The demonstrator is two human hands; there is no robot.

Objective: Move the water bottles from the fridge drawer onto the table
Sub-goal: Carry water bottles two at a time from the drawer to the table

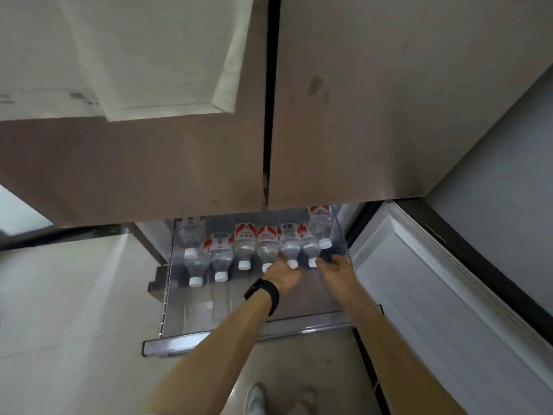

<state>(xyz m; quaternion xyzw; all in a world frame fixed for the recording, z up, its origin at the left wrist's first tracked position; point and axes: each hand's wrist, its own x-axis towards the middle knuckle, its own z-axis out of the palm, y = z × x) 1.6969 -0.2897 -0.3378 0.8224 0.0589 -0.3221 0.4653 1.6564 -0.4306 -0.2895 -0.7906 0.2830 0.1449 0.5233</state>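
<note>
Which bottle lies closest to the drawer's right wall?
The bottle at the far right of the drawer, just beyond the right hand. Its cap sits farther back than any other cap.

Clear plastic bottles [266, 245], translucent drawer [299, 307]

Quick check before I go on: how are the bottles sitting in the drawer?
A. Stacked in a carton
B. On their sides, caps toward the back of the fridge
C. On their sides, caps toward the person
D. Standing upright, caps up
C: the water bottles lie on their sides in a row in the pulled-out drawer, with their white caps pointing toward the person.
</note>
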